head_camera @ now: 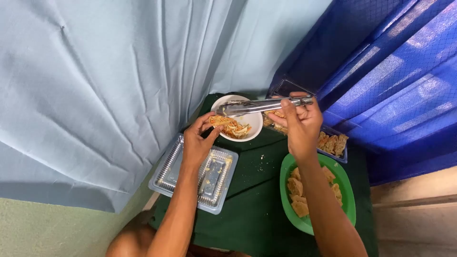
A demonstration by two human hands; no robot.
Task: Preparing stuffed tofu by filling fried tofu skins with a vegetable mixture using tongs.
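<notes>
My right hand [301,124] grips metal tongs [259,105] held level over a white bowl [253,127]. The tong tips reach the bowl's left side. My left hand [197,140] pinches an orange-brown piece of food [220,120] at the bowl's left rim. More of the same shredded orange food [236,129] lies in the bowl. Everything rests on a small table with a dark green cloth [252,200].
A clear plastic tray [216,178] sits under my left forearm. A green plate [346,190] of brown fried pieces lies under my right forearm. A dark tray [333,143] of similar pieces is beyond it. Light blue curtain [104,85] left, dark blue fabric [395,71] right.
</notes>
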